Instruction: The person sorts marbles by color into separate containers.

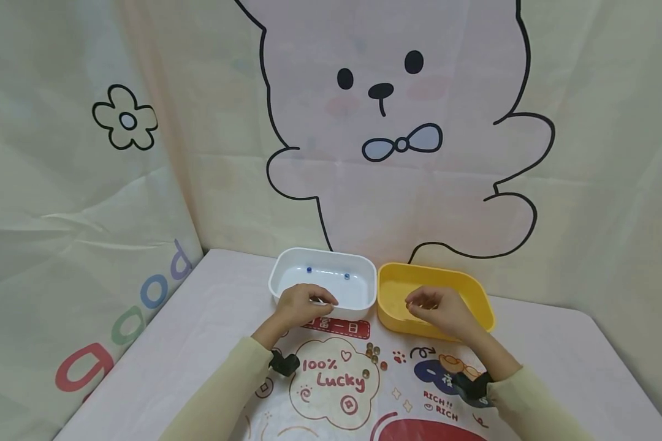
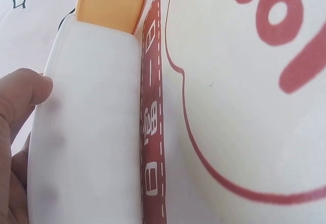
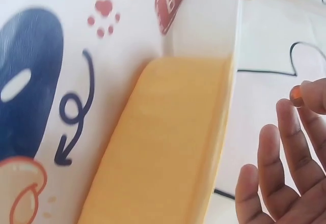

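Observation:
In the head view, my left hand [image 1: 304,305] is at the near rim of a white bin [image 1: 368,278], fingers bent over the inside. The left wrist view shows its thumb [image 2: 38,85] at the rim and faint finger shadows through the wall; anything between the fingertips is hidden. Two small blue beads, one at the left [image 1: 309,269] and one at the right [image 1: 347,276], lie in that bin. My right hand [image 1: 444,311] is above a yellow bin [image 1: 477,288]. Its thumb and index finger pinch an orange bead [image 3: 297,96], the other fingers spread.
Several brownish beads [image 1: 374,359] and a reddish bead [image 1: 384,366] lie loose on the printed tablecloth [image 1: 333,392], in front of the bins. The two bins stand side by side near the back edge. A bear-printed curtain [image 1: 391,202] hangs behind the table.

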Action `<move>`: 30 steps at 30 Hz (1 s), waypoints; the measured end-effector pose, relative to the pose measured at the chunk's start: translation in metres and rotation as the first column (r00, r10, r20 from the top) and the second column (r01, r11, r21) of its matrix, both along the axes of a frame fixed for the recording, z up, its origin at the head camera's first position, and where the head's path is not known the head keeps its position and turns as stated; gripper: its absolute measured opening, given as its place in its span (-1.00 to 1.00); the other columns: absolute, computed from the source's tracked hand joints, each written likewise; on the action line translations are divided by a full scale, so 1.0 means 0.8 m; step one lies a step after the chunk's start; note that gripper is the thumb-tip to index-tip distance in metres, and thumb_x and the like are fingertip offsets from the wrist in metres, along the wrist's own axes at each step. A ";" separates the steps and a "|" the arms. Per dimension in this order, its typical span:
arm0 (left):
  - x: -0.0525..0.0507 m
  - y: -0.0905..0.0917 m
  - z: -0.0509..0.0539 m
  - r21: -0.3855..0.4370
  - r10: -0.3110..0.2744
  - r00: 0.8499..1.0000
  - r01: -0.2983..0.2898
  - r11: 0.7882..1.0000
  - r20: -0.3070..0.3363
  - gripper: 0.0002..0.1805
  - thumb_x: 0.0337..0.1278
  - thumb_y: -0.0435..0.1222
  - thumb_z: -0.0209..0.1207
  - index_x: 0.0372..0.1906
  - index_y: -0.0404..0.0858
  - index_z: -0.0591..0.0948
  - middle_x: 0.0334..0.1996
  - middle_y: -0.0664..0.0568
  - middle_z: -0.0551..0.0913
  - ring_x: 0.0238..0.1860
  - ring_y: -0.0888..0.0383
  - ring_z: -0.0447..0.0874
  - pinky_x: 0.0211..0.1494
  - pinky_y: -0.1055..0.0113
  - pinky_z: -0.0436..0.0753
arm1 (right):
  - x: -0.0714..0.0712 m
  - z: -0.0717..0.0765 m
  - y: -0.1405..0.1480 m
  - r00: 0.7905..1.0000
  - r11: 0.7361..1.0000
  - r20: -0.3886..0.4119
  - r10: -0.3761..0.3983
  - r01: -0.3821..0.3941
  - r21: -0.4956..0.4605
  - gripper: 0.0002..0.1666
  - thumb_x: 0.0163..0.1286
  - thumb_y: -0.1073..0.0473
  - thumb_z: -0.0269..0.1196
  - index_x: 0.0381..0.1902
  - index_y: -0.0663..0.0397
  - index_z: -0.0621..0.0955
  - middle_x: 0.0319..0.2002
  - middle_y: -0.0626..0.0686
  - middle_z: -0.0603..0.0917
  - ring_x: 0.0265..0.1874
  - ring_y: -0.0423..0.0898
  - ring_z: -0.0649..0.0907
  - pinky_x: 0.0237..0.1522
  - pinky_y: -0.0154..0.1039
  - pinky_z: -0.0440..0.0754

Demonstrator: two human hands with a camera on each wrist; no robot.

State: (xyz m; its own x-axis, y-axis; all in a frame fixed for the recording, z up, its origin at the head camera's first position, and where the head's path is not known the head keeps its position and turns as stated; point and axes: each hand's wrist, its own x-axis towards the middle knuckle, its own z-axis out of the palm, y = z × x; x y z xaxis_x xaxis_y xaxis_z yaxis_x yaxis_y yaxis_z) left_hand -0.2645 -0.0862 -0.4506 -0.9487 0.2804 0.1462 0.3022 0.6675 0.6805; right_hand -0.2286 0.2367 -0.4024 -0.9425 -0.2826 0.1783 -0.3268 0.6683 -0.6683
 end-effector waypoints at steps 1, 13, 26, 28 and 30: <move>0.000 0.000 0.000 -0.001 0.000 1.000 0.000 1.000 -0.001 -0.93 -0.01 -0.07 0.33 -0.38 0.24 0.73 -0.36 0.43 0.71 -0.22 0.30 0.59 -0.04 0.22 0.48 | -0.003 -0.002 0.002 1.000 1.000 0.011 -0.002 0.002 -0.007 -0.85 0.24 0.16 0.34 -0.22 0.04 0.70 -0.34 -0.05 0.70 -0.37 -0.12 0.57 -0.33 -0.38 0.56; -0.001 0.000 -0.002 -0.002 -0.002 1.000 0.002 1.000 -0.008 -0.94 0.00 -0.06 0.33 -0.37 0.24 0.73 -0.36 0.43 0.70 -0.23 0.31 0.58 -0.06 0.23 0.48 | -0.039 -0.024 0.019 0.990 0.996 0.107 -0.086 0.084 0.028 -0.83 0.21 0.09 0.36 -0.24 -0.01 0.72 -0.30 0.00 0.71 -0.35 -0.09 0.56 -0.35 -0.35 0.57; -0.002 0.000 -0.003 -0.003 0.006 1.000 -0.006 1.000 0.007 -0.94 0.01 -0.05 0.32 -0.38 0.25 0.72 -0.35 0.43 0.70 -0.24 0.29 0.55 -0.11 0.25 0.47 | -0.071 -0.050 0.026 0.982 0.991 0.156 -0.102 0.088 0.099 -0.83 0.24 0.17 0.31 -0.21 0.05 0.72 -0.34 -0.01 0.69 -0.34 -0.08 0.52 -0.31 -0.29 0.50; -0.002 0.000 -0.003 -0.003 0.008 1.000 -0.008 1.000 0.012 -0.94 0.01 -0.05 0.32 -0.38 0.25 0.72 -0.35 0.42 0.70 -0.25 0.27 0.55 -0.13 0.25 0.47 | -0.076 -0.054 0.027 0.979 0.991 0.173 -0.106 0.090 0.096 -0.83 0.24 0.17 0.31 -0.21 0.05 0.72 -0.35 0.00 0.68 -0.35 -0.08 0.51 -0.34 -0.30 0.49; -0.002 0.000 -0.002 -0.002 0.010 1.000 -0.010 1.000 0.014 -0.94 0.00 -0.05 0.32 -0.38 0.26 0.72 -0.35 0.42 0.70 -0.25 0.27 0.55 -0.13 0.25 0.47 | -0.080 -0.057 0.029 0.977 0.992 0.186 -0.101 0.086 0.090 -0.82 0.24 0.18 0.31 -0.20 0.06 0.72 -0.35 0.01 0.67 -0.36 -0.09 0.51 -0.37 -0.30 0.48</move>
